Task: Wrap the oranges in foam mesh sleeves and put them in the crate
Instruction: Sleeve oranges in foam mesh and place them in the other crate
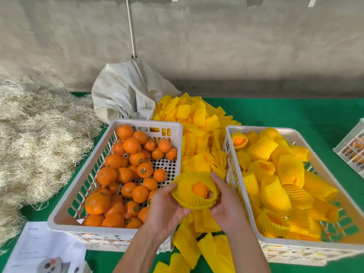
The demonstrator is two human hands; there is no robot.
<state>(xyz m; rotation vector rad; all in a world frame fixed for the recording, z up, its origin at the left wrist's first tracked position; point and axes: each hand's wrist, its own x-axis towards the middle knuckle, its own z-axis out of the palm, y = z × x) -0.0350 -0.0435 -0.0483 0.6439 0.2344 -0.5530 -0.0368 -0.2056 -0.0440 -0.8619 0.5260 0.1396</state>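
Orange [200, 189] sits half-sleeved in yellow foam mesh [189, 198], held between both crates by the left hand [167, 210] and right hand [226, 205], fingers curled round it. Firm, round fruit likely rolls easily; the soft, stretchy sleeve is best gripped at its rim.

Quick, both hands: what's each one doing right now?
Left hand: gripping the sleeved orange.
Right hand: gripping the same orange, fingers in the sleeve.

Yellow mesh sleeve [195, 191], orange fruit [200, 189]
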